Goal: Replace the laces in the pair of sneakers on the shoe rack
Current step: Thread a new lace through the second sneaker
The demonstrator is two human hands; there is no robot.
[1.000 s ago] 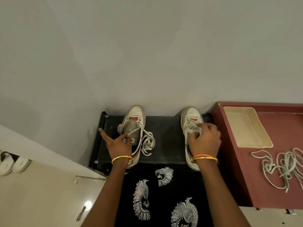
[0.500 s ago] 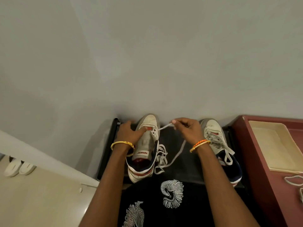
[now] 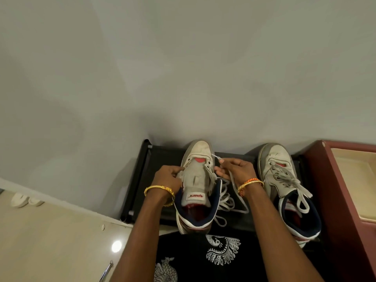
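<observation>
Two worn white sneakers with navy collars stand on the black shoe rack [image 3: 236,157], toes to the wall. The left sneaker [image 3: 198,151] has its tongue pulled up and its lace mostly loosened. My left hand [image 3: 168,177] grips that sneaker's left side by the eyelets. My right hand [image 3: 237,166] pinches the white lace [image 3: 226,197] near its tip, just right of the toe; the rest of the lace lies heaped on the rack beside the sneaker. The right sneaker [image 3: 279,167] is still laced, with loose ends.
A dark red cabinet [image 3: 329,180] stands at the right, with a cream tray [image 3: 354,176] on top. The grey wall rises right behind the rack. White footwear [image 3: 22,199] sits on the floor at the far left. My black patterned clothing fills the bottom centre.
My right hand moved from the right sneaker to the left sneaker's lace and pulled it out to the right. My left hand shifted to grip the left sneaker's side. The view came closer.
</observation>
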